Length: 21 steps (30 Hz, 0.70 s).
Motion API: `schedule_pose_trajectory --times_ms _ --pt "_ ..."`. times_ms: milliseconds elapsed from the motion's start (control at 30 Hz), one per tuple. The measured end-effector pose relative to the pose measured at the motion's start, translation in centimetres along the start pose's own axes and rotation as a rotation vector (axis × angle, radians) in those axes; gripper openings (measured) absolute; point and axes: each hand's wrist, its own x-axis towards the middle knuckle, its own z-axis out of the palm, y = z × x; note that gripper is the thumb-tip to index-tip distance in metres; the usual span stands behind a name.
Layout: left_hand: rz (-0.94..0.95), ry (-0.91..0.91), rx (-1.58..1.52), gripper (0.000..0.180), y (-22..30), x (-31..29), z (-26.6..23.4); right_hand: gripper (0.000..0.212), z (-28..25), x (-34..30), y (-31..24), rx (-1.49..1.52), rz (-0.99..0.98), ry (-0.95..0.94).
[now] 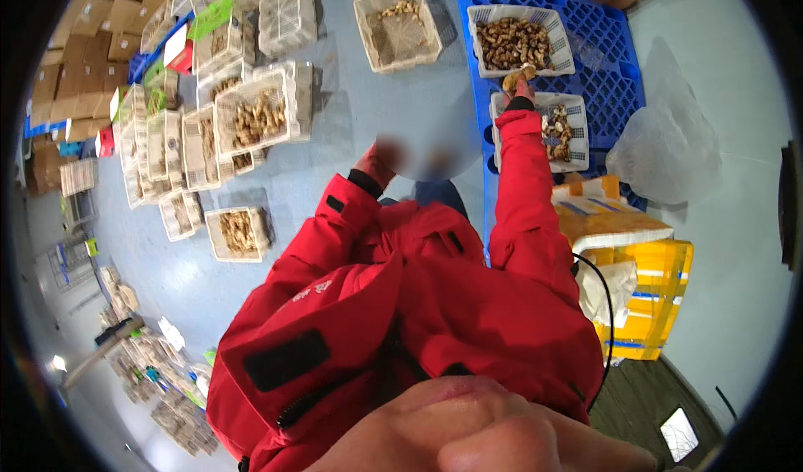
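My right hand (517, 91) reaches out to the far right, its fingers closed on a tan mushroom (520, 76). The hand is between two white plastic crates on a blue pallet. The farther crate (483, 72) is heaped with dark brown mushrooms (514, 43); in the nearer crate (581, 135) lie mixed pale and brown mushrooms (556, 133), partly hidden by my hand and sleeve. My left hand (381, 161) hangs by my body, near the middle; its fingers are smeared, so I cannot make out whether they hold anything.
The blue pallet (598, 91) lies along the right. A crate with a few pale pieces (381, 53) stands on the floor ahead. Stacked crates of mushrooms (293, 104) fill the left. A clear plastic bag (665, 154) and yellow-taped boxes (661, 296) are at right.
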Motion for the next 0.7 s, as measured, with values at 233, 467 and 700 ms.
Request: schedule_pose_trajectory --times_ms 233,467,700 --pt "-0.357 -0.223 -0.960 0.030 4.1 12.4 6.8 0.021 -1.9 3.3 -2.0 -0.110 0.285 -0.051" --pt "-0.051 -0.576 -0.120 0.030 -2.7 25.8 7.4 0.014 -2.2 -6.5 0.5 0.215 0.136 -0.247" --pt "0.356 -1.374 0.614 0.030 -1.2 24.1 18.1 0.021 -8.9 -13.9 -0.4 0.241 -0.469 0.250"
